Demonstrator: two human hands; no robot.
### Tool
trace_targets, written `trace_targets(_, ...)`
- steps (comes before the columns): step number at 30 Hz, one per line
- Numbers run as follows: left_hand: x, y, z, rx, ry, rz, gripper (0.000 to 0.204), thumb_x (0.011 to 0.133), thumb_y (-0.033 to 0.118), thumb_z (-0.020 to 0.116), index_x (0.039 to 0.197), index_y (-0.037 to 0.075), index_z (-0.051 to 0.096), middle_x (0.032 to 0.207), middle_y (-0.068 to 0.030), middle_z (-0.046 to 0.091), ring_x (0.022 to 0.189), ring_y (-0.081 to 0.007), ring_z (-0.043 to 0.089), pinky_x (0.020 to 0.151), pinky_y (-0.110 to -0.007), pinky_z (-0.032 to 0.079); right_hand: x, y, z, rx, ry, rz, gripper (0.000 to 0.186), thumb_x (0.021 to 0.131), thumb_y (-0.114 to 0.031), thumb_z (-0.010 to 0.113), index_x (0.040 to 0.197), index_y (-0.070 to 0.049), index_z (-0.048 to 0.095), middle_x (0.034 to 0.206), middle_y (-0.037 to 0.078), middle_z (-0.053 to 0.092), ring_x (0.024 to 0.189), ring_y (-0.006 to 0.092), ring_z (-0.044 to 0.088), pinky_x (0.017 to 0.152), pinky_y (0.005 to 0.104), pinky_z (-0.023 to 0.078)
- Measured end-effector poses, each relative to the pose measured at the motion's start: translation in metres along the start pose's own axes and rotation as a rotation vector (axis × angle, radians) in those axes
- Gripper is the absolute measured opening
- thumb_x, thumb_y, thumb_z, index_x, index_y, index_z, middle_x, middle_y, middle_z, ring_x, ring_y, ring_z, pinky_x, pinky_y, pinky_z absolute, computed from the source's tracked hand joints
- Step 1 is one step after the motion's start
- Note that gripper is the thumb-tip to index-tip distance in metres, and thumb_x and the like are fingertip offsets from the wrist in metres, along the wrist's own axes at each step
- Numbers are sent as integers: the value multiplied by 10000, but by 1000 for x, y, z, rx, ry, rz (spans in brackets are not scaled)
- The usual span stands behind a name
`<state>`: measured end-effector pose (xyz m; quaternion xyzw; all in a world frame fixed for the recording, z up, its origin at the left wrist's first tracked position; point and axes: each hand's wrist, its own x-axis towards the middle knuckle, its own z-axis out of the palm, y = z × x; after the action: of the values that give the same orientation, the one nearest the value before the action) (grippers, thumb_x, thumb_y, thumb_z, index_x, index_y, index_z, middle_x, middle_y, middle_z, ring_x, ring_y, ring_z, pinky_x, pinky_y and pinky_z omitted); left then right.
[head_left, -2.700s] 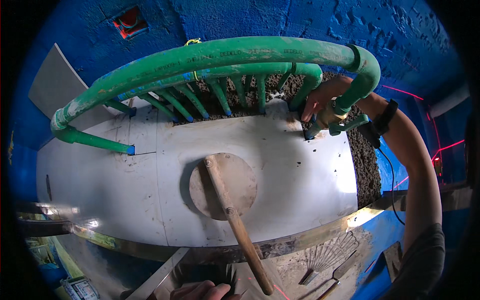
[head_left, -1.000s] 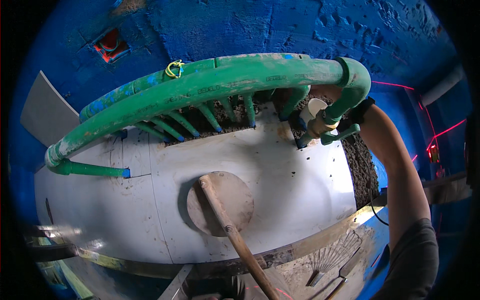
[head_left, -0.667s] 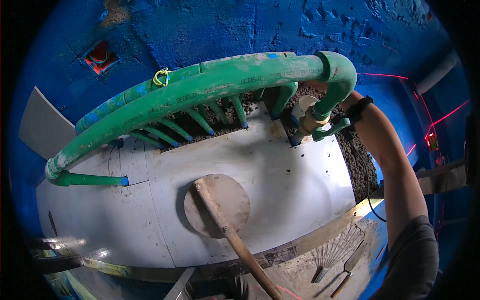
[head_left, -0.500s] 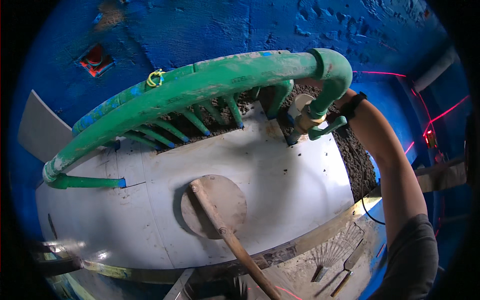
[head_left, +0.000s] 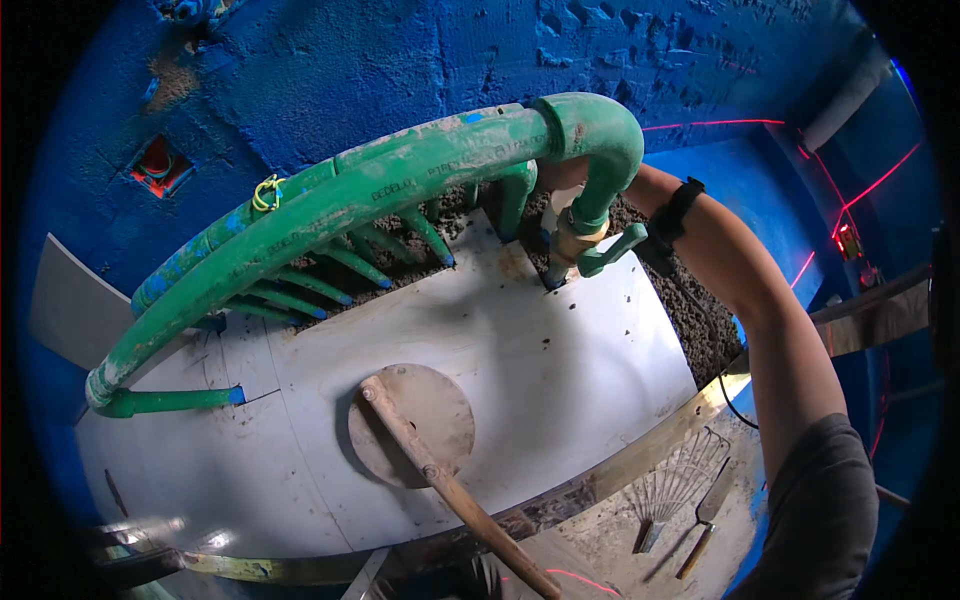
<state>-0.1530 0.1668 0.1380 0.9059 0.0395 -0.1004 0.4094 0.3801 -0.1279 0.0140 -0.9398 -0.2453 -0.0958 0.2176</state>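
My right forearm, with a black wrist strap, reaches in from the right behind the green pipe elbow. Only a sliver of my right hand shows under the pipe, and its fingers are hidden. Close below it is a whitish, round-ended piece. Beside that, a green-handled valve joins the pipe to a brass fitting. Long green pipes with several short branches stretch leftward over a white sheet and dark, crumbly mortar. My left hand is out of view.
A round disc on a wooden handle lies across the sheet. A fan rake and a trowel rest at the lower right. Behind stands a blue wall with a red-lined box; red laser lines cross the right side.
The whole view has shifted, so the pipes, disc and tools appear further left and mostly lower. My right arm still reaches behind the pipe elbow.
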Motion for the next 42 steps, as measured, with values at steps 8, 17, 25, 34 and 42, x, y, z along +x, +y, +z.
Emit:
trace_targets(8, 3, 5, -4, -8, -28, -66, 202, 960, 169, 727, 1003, -27, 703, 888, -175, 732, 764, -348, 705, 686, -417, 576, 20, 3, 9, 5, 1, -18, 270, 872, -219, 748, 1089, -59, 733, 997, 172, 746, 937, 326, 709, 805, 453, 569)
trace_targets(17, -14, -20, 6, 207, -74, 206, 262, 955, 261, 734, 1095, 49, 669, 998, -153, 691, 791, -312, 681, 652, -412, 561, 39, 5, 23, 12, -2, -39, 264, 870, -225, 746, 1074, -58, 739, 990, 185, 748, 937, 346, 716, 800, 460, 571)
trace_targets(25, -8, -12, 6, 155, -58, 51, 270, 961, 263, 717, 1096, 31, 686, 1013, -158, 701, 808, -340, 674, 638, -442, 529, 76, -15, 45, 16, -47, -122, 260, 867, -230, 745, 1061, -56, 744, 984, 196, 750, 937, 363, 722, 796, 466, 572)
trace_targets(34, -11, -7, 5, 147, -34, 46, 218, 966, 215, 711, 1068, 23, 700, 941, -144, 711, 779, -359, 670, 661, -459, 525, 61, -2, 43, 9, -60, -92, 256, 865, -235, 744, 1046, -55, 750, 977, 209, 752, 937, 383, 728, 791, 473, 574)
trace_targets(42, -22, 32, 7, 158, 39, -31, 133, 915, 87, 752, 1006, 10, 692, 897, -160, 701, 776, -351, 681, 662, -432, 545, -2, -50, 21, -22, 0, 49, 291, 823, -235, 729, 1079, -99, 754, 968, 246, 728, 965, 465, 687, 824, 499, 570)
